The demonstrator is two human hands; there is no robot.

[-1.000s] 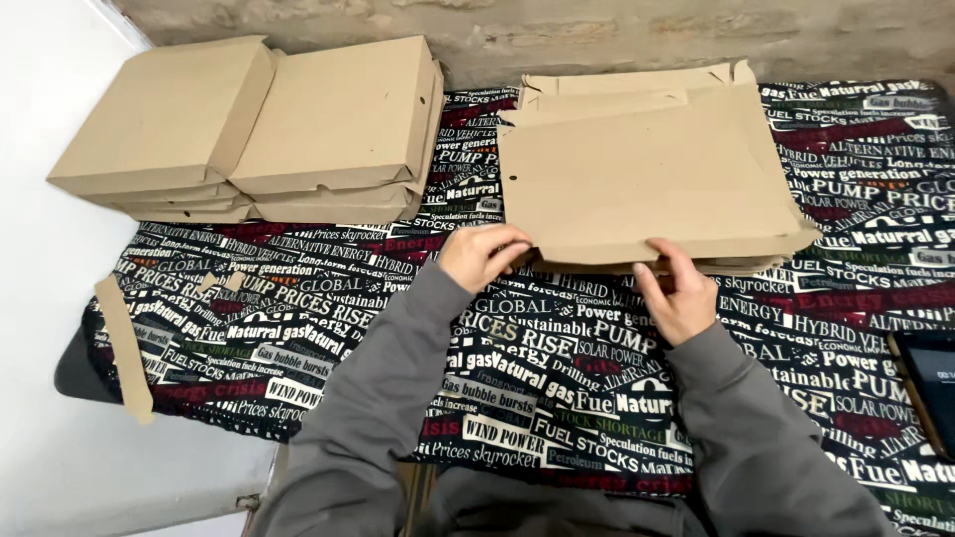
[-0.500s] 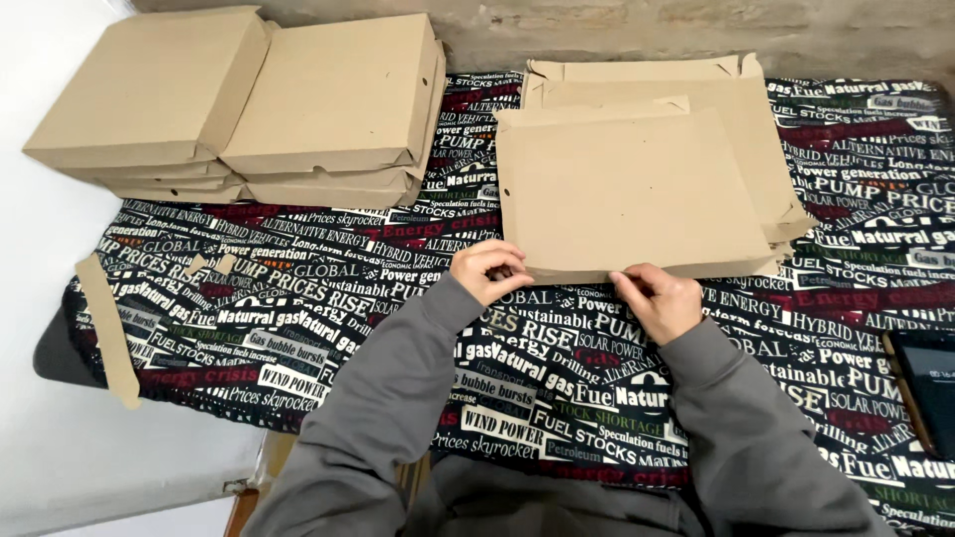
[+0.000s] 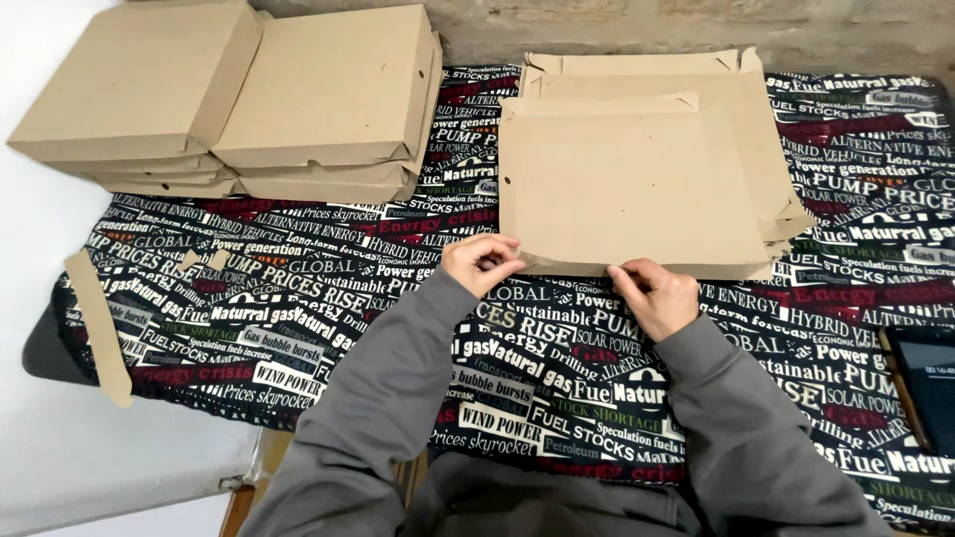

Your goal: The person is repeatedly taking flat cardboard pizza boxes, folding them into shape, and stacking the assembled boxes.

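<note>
Cardboard blank (image 3: 637, 184) lying flat on stack of blanks (image 3: 771, 149), far centre of table.

Head view: near edge now lifting slightly versus 1 s ago; both hands sliding inward along it. Left hand (image 3: 480, 264) pinching left part of edge, right hand (image 3: 657, 296) pinching right part. Fold appearing to start.

Surface: dark printed cloth (image 3: 328, 298); 2 piles of folded boxes (image 3: 249, 99) far left; cardboard strip (image 3: 97, 326) hanging at left edge; rough wall (image 3: 696, 25) behind.

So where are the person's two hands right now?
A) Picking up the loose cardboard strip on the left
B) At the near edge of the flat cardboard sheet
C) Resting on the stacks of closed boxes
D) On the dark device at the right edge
B: the left hand and the right hand both pinch the near edge of the flat cardboard sheet.
</note>
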